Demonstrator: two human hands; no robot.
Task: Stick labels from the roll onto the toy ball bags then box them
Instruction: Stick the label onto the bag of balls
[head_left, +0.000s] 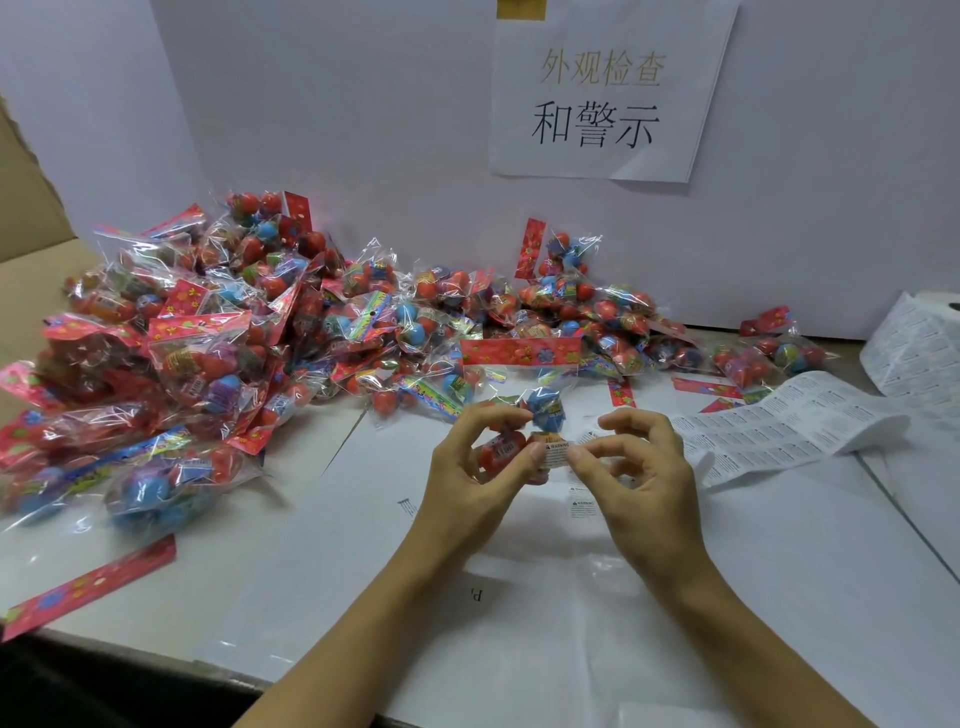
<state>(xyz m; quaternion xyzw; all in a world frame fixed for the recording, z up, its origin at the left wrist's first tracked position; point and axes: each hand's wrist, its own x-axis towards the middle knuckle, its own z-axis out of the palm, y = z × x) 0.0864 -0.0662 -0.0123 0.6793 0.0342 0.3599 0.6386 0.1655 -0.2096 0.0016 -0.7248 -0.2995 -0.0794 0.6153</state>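
Toy ball bag (524, 395): sitting upright at the middle of the worktop, red flowered header card on top, blue and red balls showing through the clear film.
Left hand (475, 467): gripping the bag's lower part, fingers curling round the balls.
Right hand (636, 462): pinching a small white warning label (557, 453) between thumb and forefinger, holding it against the front of the bag.
Label strip (779, 426): lying unrolled to the right, running back to the roll (919, 353) at the far right edge.
Bag pile (208, 332): heaping over the left and far side of the worktop, reaching the back wall.
Worktop (675, 597): lying white and flat, made of sheets with visible seams; two more labels (583, 506) sticking to it just near of the hands.
Backboard (363, 130): standing pale and plain behind the pile, carrying a taped paper sign (602, 98) with printed Chinese characters.
Cardboard flap (26, 197): showing at the far left.
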